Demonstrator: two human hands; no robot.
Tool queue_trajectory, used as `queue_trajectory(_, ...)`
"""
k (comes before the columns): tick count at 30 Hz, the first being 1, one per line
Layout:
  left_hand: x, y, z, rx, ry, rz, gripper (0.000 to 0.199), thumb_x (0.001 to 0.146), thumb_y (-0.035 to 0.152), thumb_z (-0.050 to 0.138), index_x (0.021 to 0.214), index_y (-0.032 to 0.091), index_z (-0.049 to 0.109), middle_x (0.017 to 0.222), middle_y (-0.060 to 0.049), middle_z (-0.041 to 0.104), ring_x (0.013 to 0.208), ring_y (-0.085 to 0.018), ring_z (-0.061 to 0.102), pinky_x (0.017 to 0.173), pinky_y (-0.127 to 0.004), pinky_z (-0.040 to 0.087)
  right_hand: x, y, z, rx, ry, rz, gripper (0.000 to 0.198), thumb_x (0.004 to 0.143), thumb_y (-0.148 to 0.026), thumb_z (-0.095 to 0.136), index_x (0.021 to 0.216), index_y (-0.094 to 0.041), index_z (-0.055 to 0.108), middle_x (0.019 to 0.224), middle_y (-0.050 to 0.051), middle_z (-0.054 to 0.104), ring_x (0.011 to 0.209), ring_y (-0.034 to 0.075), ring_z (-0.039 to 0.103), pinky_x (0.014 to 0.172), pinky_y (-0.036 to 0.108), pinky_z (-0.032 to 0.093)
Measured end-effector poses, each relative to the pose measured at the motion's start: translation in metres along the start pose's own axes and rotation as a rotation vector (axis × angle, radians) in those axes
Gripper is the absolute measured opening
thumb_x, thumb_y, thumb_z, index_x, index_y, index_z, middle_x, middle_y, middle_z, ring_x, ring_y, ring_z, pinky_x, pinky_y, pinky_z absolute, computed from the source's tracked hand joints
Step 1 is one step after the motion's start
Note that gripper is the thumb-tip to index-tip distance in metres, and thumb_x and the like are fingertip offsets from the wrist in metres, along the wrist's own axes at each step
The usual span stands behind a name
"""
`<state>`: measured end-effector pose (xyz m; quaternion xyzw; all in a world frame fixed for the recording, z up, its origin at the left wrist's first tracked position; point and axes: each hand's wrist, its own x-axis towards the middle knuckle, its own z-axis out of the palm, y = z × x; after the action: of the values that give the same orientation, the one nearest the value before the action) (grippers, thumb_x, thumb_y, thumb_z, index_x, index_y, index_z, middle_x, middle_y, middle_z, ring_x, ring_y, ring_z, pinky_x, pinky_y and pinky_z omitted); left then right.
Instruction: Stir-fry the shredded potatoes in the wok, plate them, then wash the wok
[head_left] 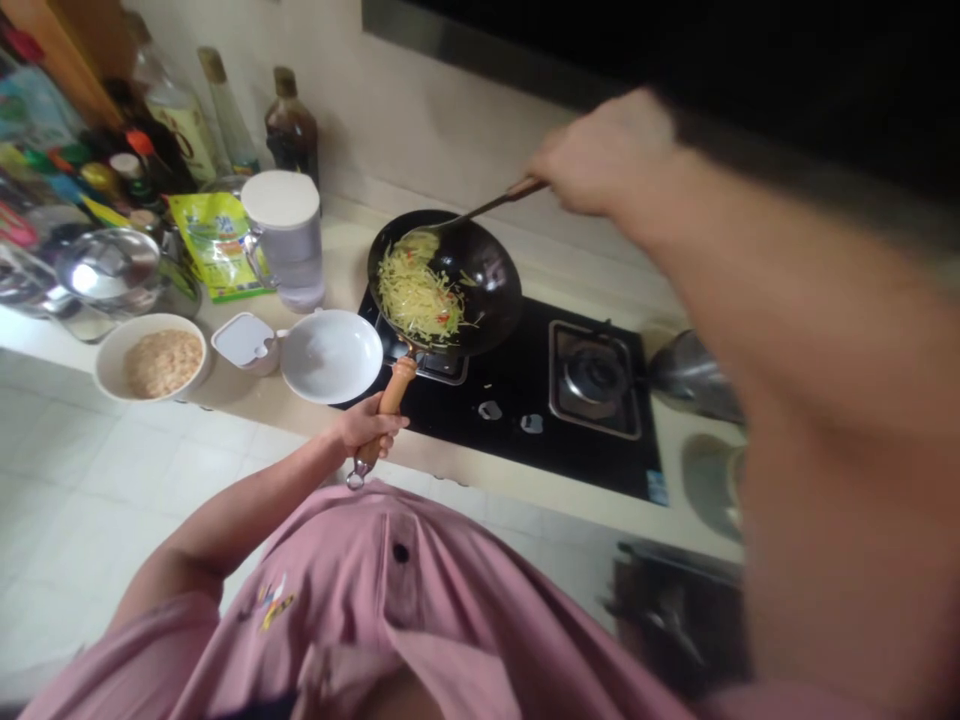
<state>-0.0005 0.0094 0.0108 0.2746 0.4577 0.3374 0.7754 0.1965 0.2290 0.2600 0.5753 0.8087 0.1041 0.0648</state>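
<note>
My left hand [367, 424] is wrapped round the wooden handle of a dark wok [495, 280], which is tilted to the left over the stove. Pale yellow-green shredded vegetables [420, 290] with red bits lie on the wok's left side. Up at the right, my right hand [592, 150] grips the handle of a spatula [487, 207]. The spatula's head reaches into the wok and is partly hidden by the shreds. A white bowl [330, 356] stands on the counter just left of the wok.
A black gas stove [510, 400] has a second burner [596, 378] at the right. On the counter at the left are a bowl of pale brown food [105, 358], a white-lidded container [246, 342], a water pitcher [296, 250] and a yellow-green packet [217, 245]. Several bottles [291, 130] stand behind.
</note>
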Motion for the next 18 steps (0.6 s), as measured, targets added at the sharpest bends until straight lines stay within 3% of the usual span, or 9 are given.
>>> queue_trajectory(3,0.0,0.0,0.0,0.005,-0.001,0.009,0.058,0.061,0.03,0.086,0.091,0.022,0.037,0.057,0.011,0.046,0.038,-0.005,0.042,0.037,-0.019,0.038,-0.01,-0.012,0.003,-0.401,-0.069,-0.172,0.042,0.087,-0.017,0.059,0.125,-0.036,0.063,0.116,0.006,0.065,0.106,0.024,0.059,0.078,0.032,0.038)
queue_trajectory(6,0.001,0.0,0.0,0.007,-0.009,0.016,0.055,0.063,0.03,0.085,0.089,0.022,0.038,0.057,0.01,0.046,0.039,-0.005,0.042,0.037,-0.019,0.038,-0.048,-0.01,0.017,-0.329,-0.175,-0.165,0.049,0.085,-0.025,0.06,0.13,-0.044,0.058,0.104,0.008,0.066,0.09,0.026,0.064,0.07,0.031,0.042)
queue_trajectory(10,0.001,0.0,0.001,0.015,-0.002,0.015,0.051,0.066,0.03,0.084,0.089,0.021,0.039,0.059,0.009,0.047,0.04,-0.004,0.041,0.038,-0.019,0.038,-0.13,-0.004,0.045,-0.318,-0.185,-0.125,0.049,0.095,-0.024,0.036,0.14,-0.037,0.047,0.09,0.013,0.065,0.078,0.029,0.064,0.06,0.032,0.038)
queue_trajectory(14,0.002,-0.001,0.0,0.026,0.004,0.013,0.052,0.066,0.03,0.085,0.089,0.021,0.039,0.059,0.009,0.046,0.04,-0.004,0.042,0.038,-0.019,0.038,-0.201,0.006,0.063,-0.348,-0.166,-0.057,0.049,0.095,-0.028,0.031,0.144,-0.031,0.039,0.099,0.013,0.065,0.074,0.03,0.064,0.055,0.035,0.037)
queue_trajectory(18,0.003,-0.001,-0.001,0.034,-0.002,0.019,0.051,0.067,0.029,0.084,0.089,0.022,0.038,0.058,0.009,0.047,0.04,-0.005,0.043,0.039,-0.019,0.038,-0.234,0.023,0.058,-0.327,-0.17,0.023,0.05,0.095,-0.044,0.028,0.144,-0.038,0.038,0.109,0.011,0.066,0.073,0.03,0.063,0.052,0.037,0.037)
